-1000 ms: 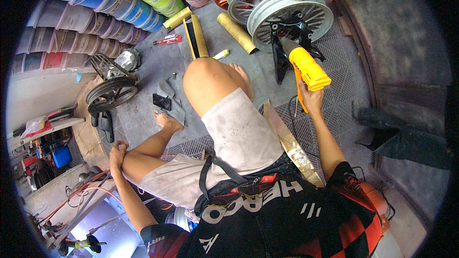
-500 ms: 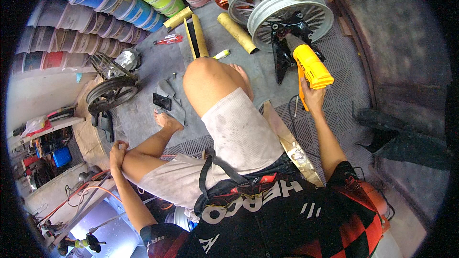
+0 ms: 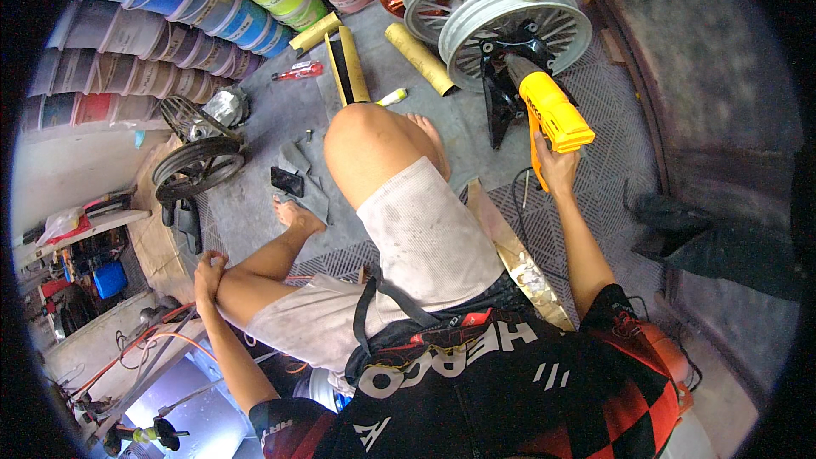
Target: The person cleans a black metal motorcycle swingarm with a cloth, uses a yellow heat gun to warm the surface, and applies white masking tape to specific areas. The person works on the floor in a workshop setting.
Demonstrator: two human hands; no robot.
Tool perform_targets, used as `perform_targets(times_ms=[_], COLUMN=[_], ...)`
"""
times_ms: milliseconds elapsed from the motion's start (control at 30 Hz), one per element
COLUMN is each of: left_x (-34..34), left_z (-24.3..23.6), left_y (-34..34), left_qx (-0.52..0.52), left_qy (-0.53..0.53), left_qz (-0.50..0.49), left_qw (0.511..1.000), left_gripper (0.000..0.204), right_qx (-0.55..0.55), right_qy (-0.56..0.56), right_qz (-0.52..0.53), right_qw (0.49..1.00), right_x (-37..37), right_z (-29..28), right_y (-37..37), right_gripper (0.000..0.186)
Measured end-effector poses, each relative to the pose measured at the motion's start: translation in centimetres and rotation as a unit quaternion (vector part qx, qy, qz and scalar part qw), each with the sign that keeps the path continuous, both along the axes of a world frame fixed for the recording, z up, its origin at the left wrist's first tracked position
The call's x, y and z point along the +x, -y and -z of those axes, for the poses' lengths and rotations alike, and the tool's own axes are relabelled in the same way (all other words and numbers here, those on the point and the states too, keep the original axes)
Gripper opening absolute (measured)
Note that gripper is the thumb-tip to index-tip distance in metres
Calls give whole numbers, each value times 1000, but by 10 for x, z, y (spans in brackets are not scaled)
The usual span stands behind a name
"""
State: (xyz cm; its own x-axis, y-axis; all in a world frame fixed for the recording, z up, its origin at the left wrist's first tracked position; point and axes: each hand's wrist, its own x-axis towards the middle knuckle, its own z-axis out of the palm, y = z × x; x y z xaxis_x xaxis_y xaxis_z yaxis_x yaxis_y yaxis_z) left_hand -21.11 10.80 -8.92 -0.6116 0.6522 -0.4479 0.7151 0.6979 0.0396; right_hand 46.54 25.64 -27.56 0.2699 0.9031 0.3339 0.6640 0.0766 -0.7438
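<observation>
My right hand [image 3: 557, 166] grips a yellow heat gun [image 3: 552, 115], its dark nozzle pointed at, and overlapping, a black metal bracket part [image 3: 493, 89] in front of a silver spoked wheel [image 3: 563, 38]. Whether the nozzle touches it I cannot tell. My left hand [image 3: 208, 274] rests against my bent left knee with fingers curled; anything inside is hidden. Near my left foot a black phone [image 3: 286, 181] lies on a grey cloth [image 3: 313, 200].
Stacked colored tubs [image 3: 238, 13] fill the upper left. Sandpaper rolls [image 3: 418, 58], a red tool [image 3: 297, 70], a dark tyred wheel assembly [image 3: 197, 168] and black slippers [image 3: 187, 225] surround me. A dark panel [image 3: 714, 76] stands right, a cluttered shelf [image 3: 85, 229] left.
The heat gun and my right hand have shifted slightly up and to the right over the last second. My left hand stays in place.
</observation>
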Motion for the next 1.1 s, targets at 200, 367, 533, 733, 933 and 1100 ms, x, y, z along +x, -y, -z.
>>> perform_targets(times_ms=[200,367,533,733,933,1100], left_x=[1,-3,-18,-8,6,-6], left_z=[-1,1,10,4,-7,3], left_y=[0,1,6,3,3,-6], left_qx=[3,4,5,-9,-15,-15], left_qy=[-18,-6,-10,-33,-23,-29], left_qz=[25,18,26,29,5,40], left_qw=[1000,1000,1000,999,1000,999], left_gripper=[34,34,35,36,37,38], right_qx=[-11,-35,-21,-60,-52,-27], right_qy=[-24,-40,-9,-19,-49,5], right_qz=[-16,-32,-42,-22,0,-11], right_qw=[1000,998,999,998,997,1000], right_x=[-5,-3,1,3,5,9], right_z=[-10,-5,8,8,9,-2], right_y=[-2,1,5,15,11,15], right_gripper=[36,37,38,40,40,40])
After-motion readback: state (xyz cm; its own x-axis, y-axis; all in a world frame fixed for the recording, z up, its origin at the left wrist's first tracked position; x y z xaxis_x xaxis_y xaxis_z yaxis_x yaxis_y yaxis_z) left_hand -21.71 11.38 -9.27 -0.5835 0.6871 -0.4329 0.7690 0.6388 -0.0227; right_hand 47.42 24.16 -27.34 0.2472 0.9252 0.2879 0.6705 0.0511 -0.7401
